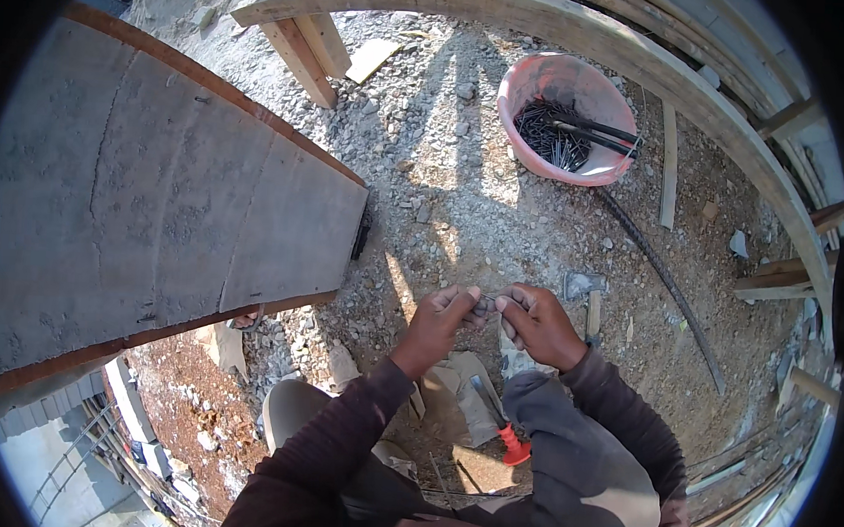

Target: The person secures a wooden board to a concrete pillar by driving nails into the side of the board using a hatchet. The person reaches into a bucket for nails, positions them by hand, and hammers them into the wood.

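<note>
My left hand point(441, 323) and my right hand point(543, 325) meet in front of my knees, above the gravelly ground. Both are closed, thumbs against forefingers, on a small thin greyish piece point(487, 297) that spans between the fingertips. It is too small to tell its kind. Below the hands, between my legs, lies a chisel point(511, 444) with a red hand guard, partly over crumpled brown paper point(459, 397). Just right of my right hand, a hammer-like tool point(585, 286) with a square grey head and short wooden handle rests on the dirt.
A pink bucket point(617, 101) holds dark nails point(550, 137) and a tool with two black handles point(597, 135). A dark ribbed rod point(666, 279) lies beside it. To the left stands a large grey panel point(171, 177); a curved-looking wooden beam point(721, 107) crosses the far right.
</note>
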{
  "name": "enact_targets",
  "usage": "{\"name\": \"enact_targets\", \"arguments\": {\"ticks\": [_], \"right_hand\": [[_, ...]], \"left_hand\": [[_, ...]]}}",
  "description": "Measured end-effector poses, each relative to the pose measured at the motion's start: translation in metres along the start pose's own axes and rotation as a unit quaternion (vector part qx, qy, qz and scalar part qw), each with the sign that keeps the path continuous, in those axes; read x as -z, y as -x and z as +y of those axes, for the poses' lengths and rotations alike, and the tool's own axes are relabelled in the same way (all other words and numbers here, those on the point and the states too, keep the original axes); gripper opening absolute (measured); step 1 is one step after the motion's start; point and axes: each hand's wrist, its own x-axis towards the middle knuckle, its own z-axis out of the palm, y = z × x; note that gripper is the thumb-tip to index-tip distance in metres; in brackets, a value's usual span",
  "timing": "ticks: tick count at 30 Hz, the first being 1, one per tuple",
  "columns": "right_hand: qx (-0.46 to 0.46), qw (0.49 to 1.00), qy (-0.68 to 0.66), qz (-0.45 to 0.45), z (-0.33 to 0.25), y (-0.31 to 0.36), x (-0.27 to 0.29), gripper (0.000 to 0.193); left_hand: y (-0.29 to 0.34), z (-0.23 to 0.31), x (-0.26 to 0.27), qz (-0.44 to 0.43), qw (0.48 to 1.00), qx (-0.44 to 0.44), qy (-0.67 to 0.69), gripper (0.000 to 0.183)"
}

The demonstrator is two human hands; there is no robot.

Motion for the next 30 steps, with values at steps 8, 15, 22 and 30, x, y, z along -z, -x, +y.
{"name": "enact_targets", "arguments": {"ticks": [8, 15, 22, 30], "right_hand": [[-0.041, 0.982, -0.001, 0.184, -0.013, 0.004, 0.032, 0.026], [0.209, 0.807, 0.458, 0.307, -0.066, -0.029, 0.150, 0.015], [0.111, 0.784, 0.578, 0.197, -0.063, -0.173, 0.177, 0.013], [0.034, 0.724, 0.677, 0.130, -0.026, -0.252, 0.181, 0.022]], "left_hand": [[-0.001, -0.018, -0.017, 0.077, 0.996, 0.049, 0.024, 0.026], [0.006, -0.020, 0.029, 0.067, 0.989, 0.096, -0.088, 0.029], [0.017, -0.034, 0.060, 0.118, 0.970, 0.151, -0.149, 0.027], [0.026, -0.049, 0.066, 0.194, 0.965, 0.140, -0.104, 0.028]]}}
